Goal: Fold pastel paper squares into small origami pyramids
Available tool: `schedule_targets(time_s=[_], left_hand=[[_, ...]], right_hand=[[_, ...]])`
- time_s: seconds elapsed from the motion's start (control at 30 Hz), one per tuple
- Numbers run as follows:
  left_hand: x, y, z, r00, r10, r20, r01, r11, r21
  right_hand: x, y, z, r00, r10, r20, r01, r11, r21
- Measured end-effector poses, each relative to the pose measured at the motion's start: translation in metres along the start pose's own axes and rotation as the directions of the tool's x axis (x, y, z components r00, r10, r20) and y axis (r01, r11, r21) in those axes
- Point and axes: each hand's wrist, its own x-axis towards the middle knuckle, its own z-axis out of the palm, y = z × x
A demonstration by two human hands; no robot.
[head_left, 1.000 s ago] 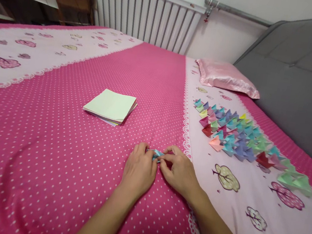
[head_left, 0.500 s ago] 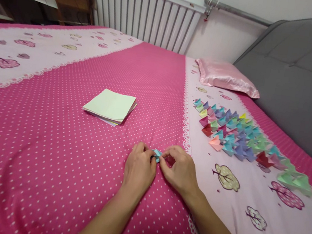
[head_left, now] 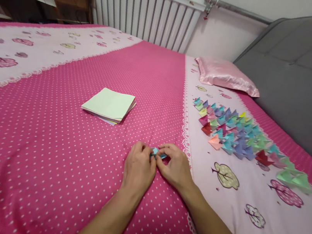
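Handling: small folded light-blue paper (head_left: 155,150), judged light, easily creased.
Edges: best held lightly; paper pinched by left hand (head_left: 140,167), right hand (head_left: 174,167).

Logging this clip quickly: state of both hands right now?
Left hand: closed, holding the blue folded paper.
Right hand: closed, pinching that same piece.

Left grip (head_left: 139,167) is on the left side of the blue paper (head_left: 154,151), right grip (head_left: 174,167) on its right, both pinching it, fingers curled, backs up. Bare forearms (head_left: 217,228) slant in toward it, kinda like an upside-down V.
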Motion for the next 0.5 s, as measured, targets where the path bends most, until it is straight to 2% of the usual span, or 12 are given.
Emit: schedule_targets(time_s=[0.23,0.5], left_hand=[[0.0,0.004,-0.0021,0.999,-0.027,0.035,0.022,0.99,0.141],[0.0006,0.0047,-0.0025,0.999,-0.02,0.036,0.015,0.989,0.149]], right_hand=[[0.0006,0.0003,-0.0001,0.996,-0.02,0.085,0.025,0.998,-0.066],[0.0005,-0.0021,-0.0011,0.994,0.017,0.112,0.004,0.983,-0.184]])
